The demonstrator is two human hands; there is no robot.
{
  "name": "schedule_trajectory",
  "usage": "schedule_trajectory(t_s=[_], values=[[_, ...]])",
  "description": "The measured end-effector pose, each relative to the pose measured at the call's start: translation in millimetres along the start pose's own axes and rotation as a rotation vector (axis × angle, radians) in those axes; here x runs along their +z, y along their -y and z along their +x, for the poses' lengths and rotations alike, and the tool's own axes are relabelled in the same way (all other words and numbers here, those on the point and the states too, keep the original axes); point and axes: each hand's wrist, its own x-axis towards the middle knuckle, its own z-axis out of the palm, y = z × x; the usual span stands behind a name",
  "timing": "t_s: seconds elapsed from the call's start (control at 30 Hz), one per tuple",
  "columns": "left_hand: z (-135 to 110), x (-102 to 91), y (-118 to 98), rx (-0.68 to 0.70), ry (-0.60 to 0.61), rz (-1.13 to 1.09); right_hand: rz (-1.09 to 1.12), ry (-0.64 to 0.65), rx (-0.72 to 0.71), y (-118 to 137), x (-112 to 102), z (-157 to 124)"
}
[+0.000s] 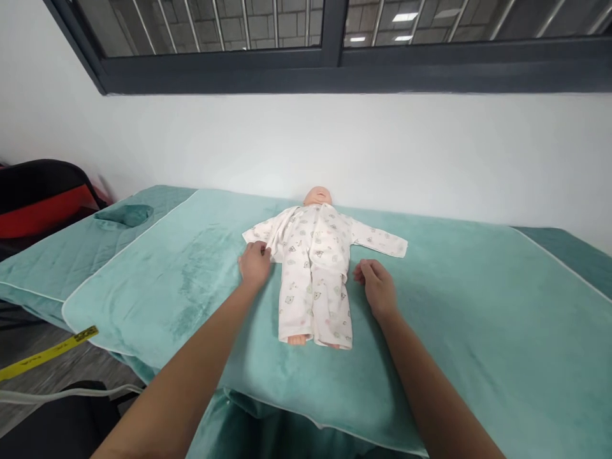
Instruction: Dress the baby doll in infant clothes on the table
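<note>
A baby doll (318,194) lies on its back, its head toward the wall. It is dressed in a white patterned long-sleeved shirt (329,223) and matching trousers (296,287); the tips of its feet show below the cuffs. My left hand (255,262) pinches the edge of the shirt below the sleeve on the left. On the other side, my right hand (377,285) rests near the doll's waist with its fingers curled in. Nothing shows in those fingers, and a small gap separates them from the clothes. The sleeve on the right lies stretched outward.
A green plush cover (454,319) spreads over the padded bed, which has a face hole (124,215) at the left. White wall and a dark window frame (215,76) rise behind. A black and red chair (43,197) and a yellow strap (48,354) are at left.
</note>
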Motion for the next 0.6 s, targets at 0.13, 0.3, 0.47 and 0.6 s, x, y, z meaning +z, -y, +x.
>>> schedule_trajectory(t_s=[0.13,0.3,0.47,0.6], values=[[13.8,-15.7,-15.1,0.008,-0.017,-0.152,0.047,-0.007,0.013,2.9,-1.3,-1.9],[19.4,-30.6,-69.9,0.204,-0.045,-0.283,0.122,-0.029,0.03,1.4,-1.7,-0.6],[-26.1,-23.9,-102.5,0.773,0.351,0.05,0.12,-0.018,0.036,-3.5,-2.7,2.4],[-55.5,-16.0,-88.6,0.92,0.502,0.287,0.041,0.008,0.029,-6.8,-2.4,3.7]])
